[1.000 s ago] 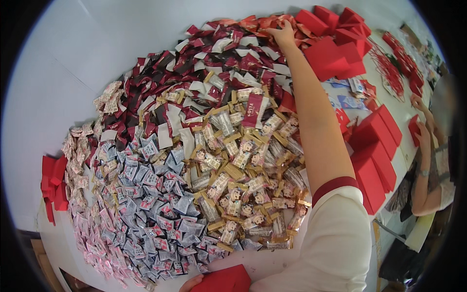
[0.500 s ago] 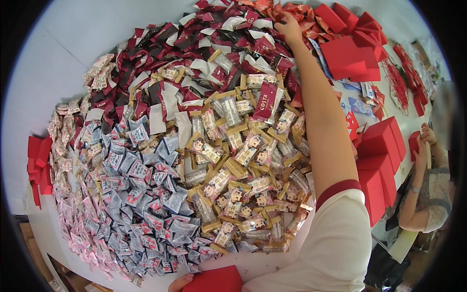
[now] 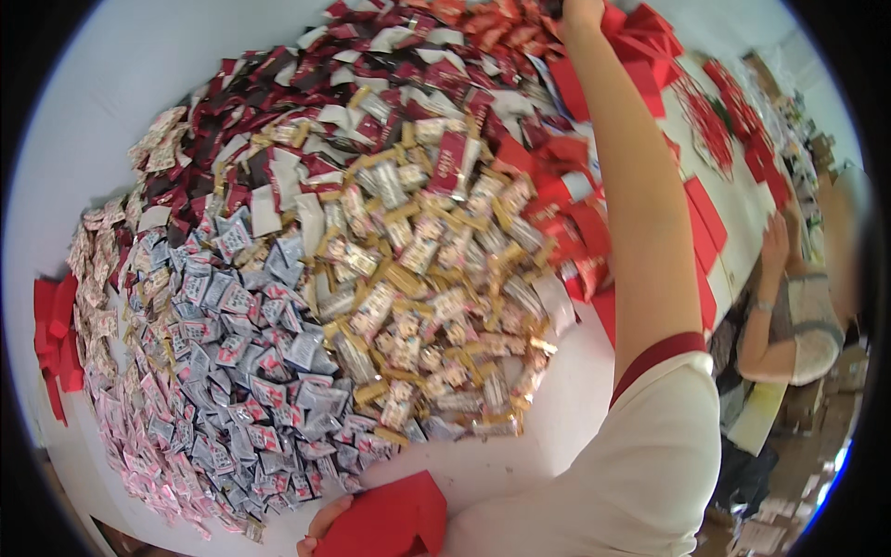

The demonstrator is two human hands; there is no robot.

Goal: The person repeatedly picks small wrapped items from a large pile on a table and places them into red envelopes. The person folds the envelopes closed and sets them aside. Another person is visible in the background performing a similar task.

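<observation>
A large heap of small wrapped sweets (image 3: 371, 278) covers the white table (image 3: 121, 111), sorted in bands: dark red and white at the far side, gold in the middle, silver and pink nearer me. My right hand (image 3: 583, 11) stretches far across the heap to the red packets (image 3: 483, 23) at the top edge; its fingers are cut off by the picture's rim. My left hand (image 3: 320, 527) is at the bottom edge, holding a flat red box (image 3: 390, 518) close to my body.
Red folded boxes (image 3: 705, 223) lie along the table's right side and more red pieces (image 3: 54, 334) at the left edge. Another person (image 3: 789, 316) sits at the right with a hand on the table. Cartons stand on the floor at lower right.
My right arm has reached farther away over the heap, so the hand now sits at the top rim. The red box stays in my left hand.
</observation>
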